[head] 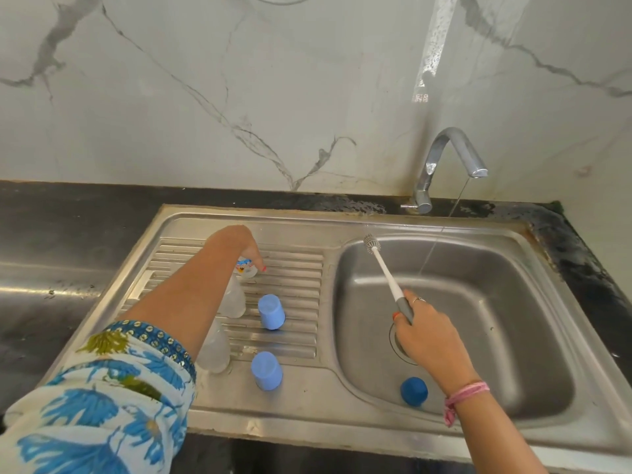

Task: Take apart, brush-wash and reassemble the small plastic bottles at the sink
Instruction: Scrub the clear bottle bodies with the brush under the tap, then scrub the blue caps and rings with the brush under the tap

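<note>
Gripping hand: left hand (244, 249) curls fingertips round a labelled bottle (247, 267) on the drainboard (301, 268).
Brush hand: right hand (424, 333) clasps the brush (384, 268) handle over the basin.
Handling: bottle likely light, wet, slippery; hold round its body.

The left hand (239, 244) grips a small bottle (247, 267) on the drainboard (301, 268) while the right hand (427, 336) holds a brush (384, 268) over the sink basin (496, 302).

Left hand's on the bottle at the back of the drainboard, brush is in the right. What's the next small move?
Probably lift the labelled bottle that the left hand grips over to the basin, towards the brush the right hand holds; water trickles from the tap.
</note>
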Demonstrator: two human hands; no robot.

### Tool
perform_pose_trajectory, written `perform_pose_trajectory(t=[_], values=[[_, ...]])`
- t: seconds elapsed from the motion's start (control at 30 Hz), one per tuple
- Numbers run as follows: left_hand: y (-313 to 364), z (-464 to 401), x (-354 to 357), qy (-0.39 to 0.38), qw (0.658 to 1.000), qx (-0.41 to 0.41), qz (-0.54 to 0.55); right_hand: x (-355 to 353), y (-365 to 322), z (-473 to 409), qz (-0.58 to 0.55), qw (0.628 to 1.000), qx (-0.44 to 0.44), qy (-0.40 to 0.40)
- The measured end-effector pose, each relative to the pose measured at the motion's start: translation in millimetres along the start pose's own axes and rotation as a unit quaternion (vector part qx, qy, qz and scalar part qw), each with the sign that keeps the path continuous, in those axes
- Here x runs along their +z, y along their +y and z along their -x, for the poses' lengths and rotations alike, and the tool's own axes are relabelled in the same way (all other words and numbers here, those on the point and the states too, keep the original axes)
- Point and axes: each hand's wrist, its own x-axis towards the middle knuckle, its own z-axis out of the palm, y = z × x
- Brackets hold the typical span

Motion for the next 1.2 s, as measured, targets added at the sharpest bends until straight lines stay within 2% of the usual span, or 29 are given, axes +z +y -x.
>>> perform_pose_trajectory(t=[0.2, 0.5, 0.63, 0.77, 0.87, 0.93, 1.0, 1.07, 1.13, 1.2], values=[[0.2, -2.7, -11.3, 0.044, 0.997, -0.003, 0.061, -0.8, 8.4, 3.8, -0.003, 1.000, 0.004, 0.000], [3.8, -5.6, -13.8, 0.074, 0.993, -0.008, 0.092, -7.6, 35.7, 10.6, -0.014, 0.999, 0.034, 0.009], [14.1, 8.6, -15.6, 0.168, 0.980, -0.002, 0.108, -17.7, 53.7, 13.1, -0.024, 0.998, 0.048, 0.027], [52.1, 40.1, -16.4, 0.276, 0.959, 0.022, 0.058, -32.6, 74.3, 13.3, -0.047, 0.997, 0.053, 0.042], [92.6, 62.7, 0.2, 0.373, 0.922, 0.100, -0.007, -46.5, 92.9, 9.0, -0.049, 0.997, 0.048, 0.031], [124.7, 77.5, 23.2, 0.396, 0.901, 0.173, -0.051, -56.4, 105.7, 5.5, -0.050, 0.998, 0.033, 0.012], [155.5, 89.2, 52.8, 0.370, 0.894, 0.243, -0.066, -65.7, 116.2, 0.8, -0.047, 0.999, 0.016, 0.000], [185.0, 97.7, 89.2, 0.291, 0.905, 0.306, -0.050, -76.1, 128.1, -4.5, -0.032, 0.999, 0.002, -0.014], [209.4, 103.5, 128.5, 0.137, 0.917, 0.374, -0.033, -84.5, 140.9, -11.1, -0.022, 0.999, -0.013, -0.033], [228.4, 108.8, 168.4, -0.029, 0.904, 0.423, -0.058, -90.8, 152.1, -16.9, -0.024, 0.998, -0.020, -0.055]])
